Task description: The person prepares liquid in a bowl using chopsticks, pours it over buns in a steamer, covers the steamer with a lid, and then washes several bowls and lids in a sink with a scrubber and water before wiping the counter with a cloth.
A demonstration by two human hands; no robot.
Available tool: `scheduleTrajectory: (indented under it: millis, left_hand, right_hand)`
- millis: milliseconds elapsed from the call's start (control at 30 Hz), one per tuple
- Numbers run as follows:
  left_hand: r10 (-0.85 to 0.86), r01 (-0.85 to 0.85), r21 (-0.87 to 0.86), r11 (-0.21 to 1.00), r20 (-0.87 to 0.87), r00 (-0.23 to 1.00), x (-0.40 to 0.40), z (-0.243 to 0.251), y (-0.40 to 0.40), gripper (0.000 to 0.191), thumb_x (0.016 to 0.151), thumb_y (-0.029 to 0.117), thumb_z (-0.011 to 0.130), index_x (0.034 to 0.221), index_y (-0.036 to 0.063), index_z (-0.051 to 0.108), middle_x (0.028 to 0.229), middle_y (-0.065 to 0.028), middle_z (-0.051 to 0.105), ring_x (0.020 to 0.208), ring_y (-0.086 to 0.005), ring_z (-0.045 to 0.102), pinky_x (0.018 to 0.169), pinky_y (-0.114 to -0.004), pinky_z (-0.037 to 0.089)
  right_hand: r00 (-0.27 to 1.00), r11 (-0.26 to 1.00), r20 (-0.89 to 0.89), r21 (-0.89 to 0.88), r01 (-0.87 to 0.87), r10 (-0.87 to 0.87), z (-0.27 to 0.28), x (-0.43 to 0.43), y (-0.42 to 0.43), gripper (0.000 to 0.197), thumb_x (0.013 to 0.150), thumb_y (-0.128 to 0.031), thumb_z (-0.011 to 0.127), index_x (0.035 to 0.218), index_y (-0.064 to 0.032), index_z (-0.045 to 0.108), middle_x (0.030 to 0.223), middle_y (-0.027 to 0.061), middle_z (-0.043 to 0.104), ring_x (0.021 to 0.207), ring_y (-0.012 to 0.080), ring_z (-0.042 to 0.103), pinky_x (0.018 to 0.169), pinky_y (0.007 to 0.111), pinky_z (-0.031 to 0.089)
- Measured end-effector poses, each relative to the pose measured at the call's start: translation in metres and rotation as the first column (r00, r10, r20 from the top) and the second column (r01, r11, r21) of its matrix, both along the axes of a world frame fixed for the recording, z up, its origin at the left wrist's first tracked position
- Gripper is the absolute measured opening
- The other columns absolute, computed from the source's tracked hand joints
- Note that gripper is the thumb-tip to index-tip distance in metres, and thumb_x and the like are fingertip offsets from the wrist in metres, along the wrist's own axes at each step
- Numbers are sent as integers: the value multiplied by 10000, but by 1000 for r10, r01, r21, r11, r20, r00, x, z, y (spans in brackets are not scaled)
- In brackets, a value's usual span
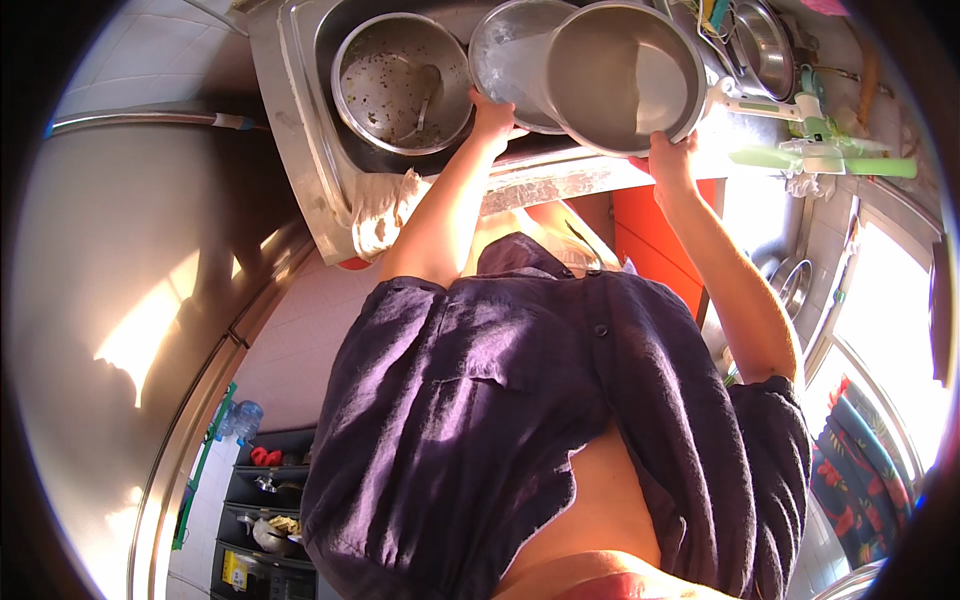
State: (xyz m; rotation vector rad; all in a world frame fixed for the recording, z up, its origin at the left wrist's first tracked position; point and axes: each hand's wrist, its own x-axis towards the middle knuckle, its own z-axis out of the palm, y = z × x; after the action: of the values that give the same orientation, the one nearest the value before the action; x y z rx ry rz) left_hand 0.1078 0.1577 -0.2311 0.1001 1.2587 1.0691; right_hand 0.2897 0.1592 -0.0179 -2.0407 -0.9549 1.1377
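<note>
My left hand (493, 124) grips the near rim of a round stainless steel basin (495, 60) in the sink. In my right hand (673, 159) is the near rim of a second steel basin (592, 67), which overlaps the first one's right side. A pale, translucent sheet that looks like water spans the place where the two meet. Left of my left hand, a steel bowl (375, 82) holds dark and greenish scraps stuck to its inside. A metal spoon (427, 97) rests in that bowl.
The steel sink (300, 120) has a rag (382, 210) draped over its front edge. On the right are a steel strainer-like bowl (763, 52) and a green-and-white plastic tool (817, 150). A large metal-fronted panel (97, 262) stands at left, shelves (262, 495) at lower left.
</note>
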Motion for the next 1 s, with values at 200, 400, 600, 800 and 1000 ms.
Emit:
scheduleTrajectory:
  millis: [200, 400, 600, 800, 1000]
  left_hand:
    - [-30, 30, 0, 1000, -57, 998, 4, 0, -4, 568, 871, -95, 376, 1328, 136, 128, 1390, -210, 270, 1176, -430, 471, 881, -680, 488]
    - [-75, 51, -127, 991, -198, 977, 9, -6, 4, 559, 903, -11, 444, 1370, 4, 136, 1338, -298, 376, 1053, -403, 589, 689, -461, 614]
    - [13, 28, 33, 999, -841, 541, 36, -11, 13, 653, 883, 87, 529, 1392, -121, 178, 1304, -332, 429, 1050, -389, 603, 789, -395, 553]
    - [152, -113, 265, 958, -129, 980, 36, 50, 51, 274, 947, 156, 536, 1071, -84, 587, 876, -153, 654, 786, -230, 614, 719, -366, 486]
    - [-36, 183, 316, 931, -419, 907, 27, 47, 30, 461, 956, 299, 547, 1280, -28, 517, 1160, -278, 594, 972, -291, 634, 863, -386, 482]
  right_hand:
    - [986, 979, 131, 157, -127, 107, -9, 3, 3, 620, 823, 44, 454, 1404, -74, 274, 1167, 179, 539, 876, 291, 663, 557, 339, 624]
    - [924, 924, 328, 254, -285, 195, -22, 10, 5, 779, 790, 60, 426, 1517, -83, 185, 1159, 241, 579, 612, 143, 582, 516, 303, 480]
    - [753, 706, 606, 414, -575, 258, -9, 4, 1, 723, 839, 19, 423, 1521, -103, 214, 1274, 216, 574, 575, 135, 566, 520, 290, 473]
    - [599, 572, 784, 418, -706, 165, 16, -9, -9, 750, 811, -20, 601, 1497, -92, 304, 1065, 137, 664, 732, 168, 613, 657, 284, 509]
    - [563, 533, 819, 431, -728, 107, 2, 1, -3, 750, 795, -21, 648, 1478, -74, 342, 847, 71, 655, 721, 166, 621, 648, 296, 512]
